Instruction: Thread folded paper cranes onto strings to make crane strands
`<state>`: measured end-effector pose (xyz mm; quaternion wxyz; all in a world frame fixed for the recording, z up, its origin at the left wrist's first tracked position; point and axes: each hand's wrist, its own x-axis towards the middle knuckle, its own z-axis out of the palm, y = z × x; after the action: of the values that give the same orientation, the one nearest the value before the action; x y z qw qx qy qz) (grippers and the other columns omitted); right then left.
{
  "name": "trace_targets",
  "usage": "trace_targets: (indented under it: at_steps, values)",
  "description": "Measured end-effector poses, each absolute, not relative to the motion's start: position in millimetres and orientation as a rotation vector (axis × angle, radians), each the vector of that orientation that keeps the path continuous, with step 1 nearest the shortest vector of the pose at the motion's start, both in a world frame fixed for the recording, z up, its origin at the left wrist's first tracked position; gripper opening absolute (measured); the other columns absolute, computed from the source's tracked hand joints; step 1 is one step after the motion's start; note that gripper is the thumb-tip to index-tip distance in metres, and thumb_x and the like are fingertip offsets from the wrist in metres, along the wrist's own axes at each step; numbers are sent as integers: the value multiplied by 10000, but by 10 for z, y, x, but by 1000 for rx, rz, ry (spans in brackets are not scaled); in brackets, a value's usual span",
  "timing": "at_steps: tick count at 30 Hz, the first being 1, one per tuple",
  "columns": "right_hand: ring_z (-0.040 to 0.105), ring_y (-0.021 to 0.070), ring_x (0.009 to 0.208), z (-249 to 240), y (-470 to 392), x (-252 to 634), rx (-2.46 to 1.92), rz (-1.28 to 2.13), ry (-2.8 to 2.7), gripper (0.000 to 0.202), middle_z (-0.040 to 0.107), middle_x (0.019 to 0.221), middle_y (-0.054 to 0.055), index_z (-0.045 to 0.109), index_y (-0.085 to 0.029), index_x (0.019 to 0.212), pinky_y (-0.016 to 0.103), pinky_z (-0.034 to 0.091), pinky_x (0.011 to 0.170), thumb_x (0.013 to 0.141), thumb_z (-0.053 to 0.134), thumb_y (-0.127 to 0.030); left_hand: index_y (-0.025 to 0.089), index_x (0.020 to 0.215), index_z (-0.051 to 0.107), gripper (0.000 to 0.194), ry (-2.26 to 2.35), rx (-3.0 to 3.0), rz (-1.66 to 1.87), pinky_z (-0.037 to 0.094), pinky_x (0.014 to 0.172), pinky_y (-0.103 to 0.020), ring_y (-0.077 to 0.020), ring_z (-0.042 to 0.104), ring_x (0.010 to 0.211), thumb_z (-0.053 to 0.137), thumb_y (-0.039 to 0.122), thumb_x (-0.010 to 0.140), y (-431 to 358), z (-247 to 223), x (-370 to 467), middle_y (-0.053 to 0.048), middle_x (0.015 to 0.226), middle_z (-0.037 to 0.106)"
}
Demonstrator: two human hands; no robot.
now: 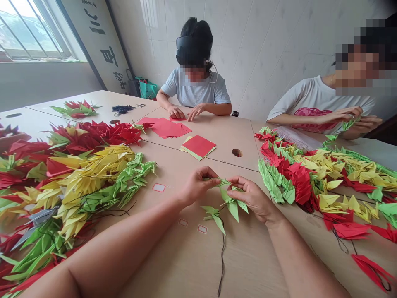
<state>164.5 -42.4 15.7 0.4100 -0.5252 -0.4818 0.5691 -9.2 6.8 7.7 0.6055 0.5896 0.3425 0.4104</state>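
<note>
Several green paper cranes (233, 209) hang on a dark cord (222, 265) between my hands at the middle of the table. My left hand (203, 184) pinches the tip of a green folded piece between thumb and fingers. From the other side, my right hand (249, 196) is closed on the same small bunch, with green wings sticking out below the fingers. Another green crane (216, 216) dangles lower on the cord, whose loose ends trail down over the tabletop. My fingertips cover the exact spot where the cord meets the paper.
Heaped strings of red, yellow and green cranes (93, 174) cover the left side; more strings (297, 178) lie at right. Ahead are square paper sheets (200, 147) and red sheets (166, 127). Opposite, one person (195, 89) folds red paper; another (322, 103) handles green cranes. A round hole (237, 153) pierces the table.
</note>
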Motion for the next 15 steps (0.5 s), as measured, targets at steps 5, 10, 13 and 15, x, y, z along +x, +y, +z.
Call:
trace_targets:
  at_steps: [5, 10, 13, 15]
  values:
    - [533, 103, 625, 208, -444, 1694, -1224, 1523, -1073, 268, 579, 767, -19, 574, -195, 835, 227, 422, 584, 612, 722, -217, 137, 698, 581, 223, 750, 1298, 912, 362, 579, -227, -78, 476, 601, 695, 322, 650, 77, 89, -121, 14, 646, 556]
    - [478, 77, 511, 259, -461, 1753, -1140, 1606, -953, 254, 520, 725, -47, 567, -220, 805, 219, 396, 497, 595, 709, -198, 140, 723, 579, 219, 623, 1126, 769, 407, 576, -236, -77, 503, 567, 706, 304, 651, 90, 100, -164, 16, 635, 546]
    - [477, 85, 512, 285, -474, 1782, -1125, 1619, -956, 259, 514, 731, -37, 567, -222, 800, 222, 395, 492, 582, 708, -218, 145, 753, 596, 217, 589, 1012, 667, 426, 555, -222, -74, 524, 571, 727, 269, 632, 105, 89, -182, 10, 684, 561]
    - [474, 90, 520, 290, -490, 1805, -1109, 1643, -1002, 246, 510, 713, -35, 568, -220, 787, 218, 387, 490, 584, 707, -229, 148, 781, 608, 215, 567, 972, 612, 420, 524, -205, -70, 536, 559, 726, 253, 635, 116, 80, -196, 3, 711, 576]
